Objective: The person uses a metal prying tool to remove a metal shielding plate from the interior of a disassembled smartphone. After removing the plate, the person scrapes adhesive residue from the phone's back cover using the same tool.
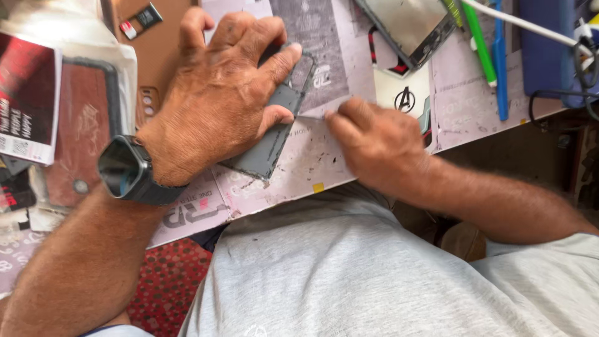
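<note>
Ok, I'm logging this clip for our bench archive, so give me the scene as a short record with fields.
setting: workbench covered with a printed mat
left hand: pressed flat on a dark phone, holding it down; smartwatch on the wrist
right hand: pinching a thin flat tool at the phone's edge
phone: lying flat, tilted diagonally, mostly covered by the left hand
nearby: phone with pale screen, green pen, blue pen, white cable
person: grey shirt

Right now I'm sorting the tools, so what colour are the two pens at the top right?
One green pen and one blue pen, seen in the head view.
</note>
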